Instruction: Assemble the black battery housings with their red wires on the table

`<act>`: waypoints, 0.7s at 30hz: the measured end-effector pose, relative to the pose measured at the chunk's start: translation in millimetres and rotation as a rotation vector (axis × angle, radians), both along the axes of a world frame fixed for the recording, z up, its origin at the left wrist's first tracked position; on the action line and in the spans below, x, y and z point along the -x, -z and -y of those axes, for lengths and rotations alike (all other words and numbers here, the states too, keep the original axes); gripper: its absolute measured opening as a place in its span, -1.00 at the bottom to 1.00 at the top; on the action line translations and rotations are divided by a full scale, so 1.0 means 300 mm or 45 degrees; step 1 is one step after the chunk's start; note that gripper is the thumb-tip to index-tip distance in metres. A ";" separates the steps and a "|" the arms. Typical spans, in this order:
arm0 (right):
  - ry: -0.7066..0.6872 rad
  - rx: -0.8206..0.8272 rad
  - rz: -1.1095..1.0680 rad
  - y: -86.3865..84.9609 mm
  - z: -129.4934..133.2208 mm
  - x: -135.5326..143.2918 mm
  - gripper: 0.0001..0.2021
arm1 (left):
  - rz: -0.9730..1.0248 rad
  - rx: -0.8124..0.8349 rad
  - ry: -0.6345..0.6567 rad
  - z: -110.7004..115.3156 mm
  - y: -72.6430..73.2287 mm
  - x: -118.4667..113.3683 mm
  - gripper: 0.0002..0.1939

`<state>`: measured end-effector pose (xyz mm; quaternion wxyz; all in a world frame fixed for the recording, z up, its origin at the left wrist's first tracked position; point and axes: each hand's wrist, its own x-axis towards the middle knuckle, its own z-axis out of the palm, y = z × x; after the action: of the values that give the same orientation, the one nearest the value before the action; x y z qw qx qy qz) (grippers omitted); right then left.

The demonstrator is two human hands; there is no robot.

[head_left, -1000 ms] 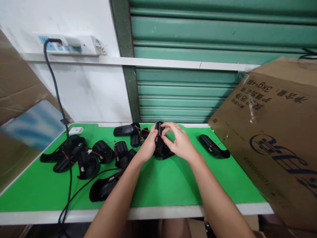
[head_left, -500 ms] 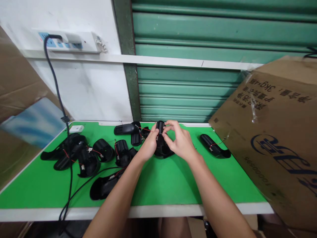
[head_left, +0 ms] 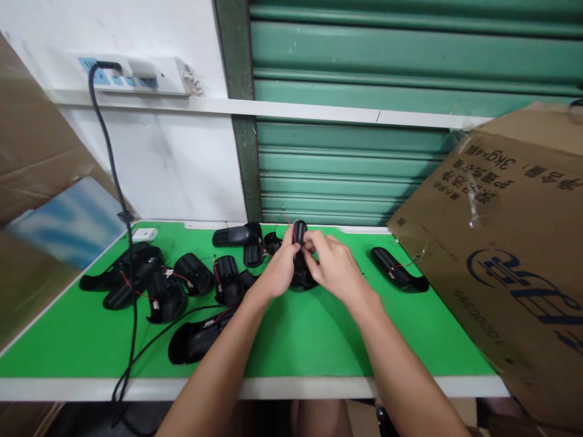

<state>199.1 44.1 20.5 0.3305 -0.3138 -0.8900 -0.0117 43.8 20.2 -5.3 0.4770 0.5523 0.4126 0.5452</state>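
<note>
Both hands meet at a black plastic housing (head_left: pixel 299 232) near the back middle of the table. My left hand (head_left: pixel 281 267) is closed around its left side, thumb on the front. My right hand (head_left: pixel 331 262) pinches at the housing's right side with thumb and forefinger; whether a small part or wire sits between those fingertips is hidden. A thin red wire (head_left: pixel 287 220) sticks up behind the left fingers. Below the hands, the wider dark lower part (head_left: pixel 302 280) shows between the wrists. Just left of them lies another black housing (head_left: pixel 239 234).
Several black housings with red wires, such as this one (head_left: pixel 191 274), lie on the left of the green tabletop (head_left: pixel 310 340). One more housing (head_left: pixel 396 270) lies right. A black cable (head_left: pixel 133 303) hangs from a power strip (head_left: pixel 132 74). A cardboard box (head_left: pixel 510 243) leans at right.
The red wire that ran left from the housing now points up behind it. My right fingers have drawn in closer against the housing. The whole view has shifted slightly.
</note>
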 end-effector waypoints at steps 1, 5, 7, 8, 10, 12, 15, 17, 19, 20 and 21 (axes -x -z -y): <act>0.004 0.022 0.034 -0.004 0.006 -0.001 -0.81 | -0.086 -0.022 -0.004 0.007 -0.008 0.001 -0.43; -0.022 0.120 0.011 -0.013 0.013 -0.007 -0.77 | -0.260 -0.077 0.003 0.021 -0.031 -0.001 -0.36; -0.070 0.221 -0.115 -0.018 0.005 -0.014 -0.69 | -0.255 -0.070 -0.001 0.019 -0.039 -0.004 -0.36; -0.097 0.276 -0.208 -0.020 -0.003 -0.019 -0.64 | -0.240 -0.052 0.002 0.017 -0.043 -0.005 -0.37; -0.135 0.360 -0.421 -0.024 -0.021 -0.031 -0.57 | -0.206 -0.016 0.004 0.013 -0.049 -0.009 -0.38; -0.148 0.454 -0.583 -0.025 -0.039 -0.041 -0.53 | -0.186 -0.009 0.004 0.011 -0.051 -0.012 -0.39; -0.256 0.776 -0.633 -0.021 -0.053 -0.046 -0.37 | -0.177 -0.050 0.018 0.014 -0.045 -0.016 -0.37; -0.357 0.972 -0.612 -0.018 -0.052 -0.045 -0.29 | -0.185 -0.055 0.049 0.017 -0.039 -0.016 -0.34; -0.399 1.047 -0.610 -0.016 -0.048 -0.044 -0.28 | -0.230 -0.055 0.062 0.022 -0.038 -0.015 -0.33; -0.401 1.056 -0.615 -0.016 -0.046 -0.045 -0.28 | -0.259 -0.058 0.066 0.024 -0.039 -0.014 -0.34; -0.401 1.063 -0.619 -0.016 -0.045 -0.046 -0.28 | -0.287 -0.064 0.071 0.025 -0.041 -0.013 -0.35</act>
<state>212.7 57.6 25.1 0.3722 -0.2748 -0.7528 0.4682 47.8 12.6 7.1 0.4285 0.6331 0.4345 0.4763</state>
